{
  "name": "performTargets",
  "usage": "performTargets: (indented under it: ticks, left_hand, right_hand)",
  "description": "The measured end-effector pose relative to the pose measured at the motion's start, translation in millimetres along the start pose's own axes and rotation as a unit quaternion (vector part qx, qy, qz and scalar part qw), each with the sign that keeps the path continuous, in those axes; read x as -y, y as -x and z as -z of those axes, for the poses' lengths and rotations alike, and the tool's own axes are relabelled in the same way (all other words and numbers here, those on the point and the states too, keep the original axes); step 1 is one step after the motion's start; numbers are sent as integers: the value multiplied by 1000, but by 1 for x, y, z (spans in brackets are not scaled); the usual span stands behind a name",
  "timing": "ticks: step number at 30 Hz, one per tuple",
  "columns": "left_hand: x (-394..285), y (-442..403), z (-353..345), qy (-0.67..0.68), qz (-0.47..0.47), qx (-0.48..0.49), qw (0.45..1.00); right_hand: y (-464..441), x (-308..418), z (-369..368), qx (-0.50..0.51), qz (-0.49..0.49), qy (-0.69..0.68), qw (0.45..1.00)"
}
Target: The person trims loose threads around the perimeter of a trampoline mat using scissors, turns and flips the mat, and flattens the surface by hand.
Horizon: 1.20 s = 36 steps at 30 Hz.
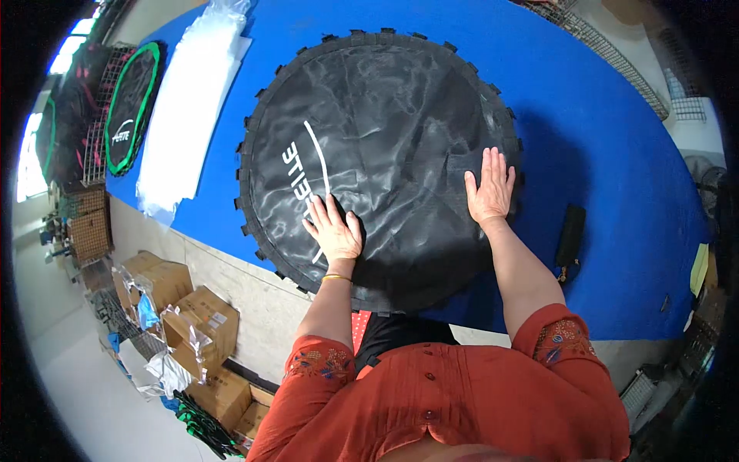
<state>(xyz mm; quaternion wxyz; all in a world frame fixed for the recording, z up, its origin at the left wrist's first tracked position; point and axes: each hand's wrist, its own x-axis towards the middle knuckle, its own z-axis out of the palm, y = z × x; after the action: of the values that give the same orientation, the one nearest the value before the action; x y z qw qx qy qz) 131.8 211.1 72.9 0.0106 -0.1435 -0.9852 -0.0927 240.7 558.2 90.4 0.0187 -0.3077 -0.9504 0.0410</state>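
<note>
A round black trampoline mat (400,162) lies on the blue table, with small dark tabs spaced around its rim and white lettering on its left part. My left hand (336,233) rests flat on the mat over part of the lettering, fingers spread. Near the right edge of the mat, my right hand (491,192) also lies palm down with its fingers stretched out. Some wrinkles run across the fabric between the two hands. Neither hand grips anything.
Clear plastic sheets (188,108) are stacked on the left of the blue table (616,154). Past them stands a green-rimmed black mat (132,115). A dark narrow object (570,235) lies at right. Cardboard boxes (204,323) sit on the floor at lower left.
</note>
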Motion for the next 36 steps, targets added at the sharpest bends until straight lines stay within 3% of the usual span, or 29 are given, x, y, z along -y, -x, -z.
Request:
performTargets:
  ticks: [31, 36]
  left_hand:
    - [-9, -5, 12, 37, 13, -12, 999]
    - [-31, -24, 10, 64, 31, 0, 997]
  right_hand:
    - [-10, -10, 0, -25, 38, 32, 998]
    - [-47, -33, -15, -94, 81, 32, 992]
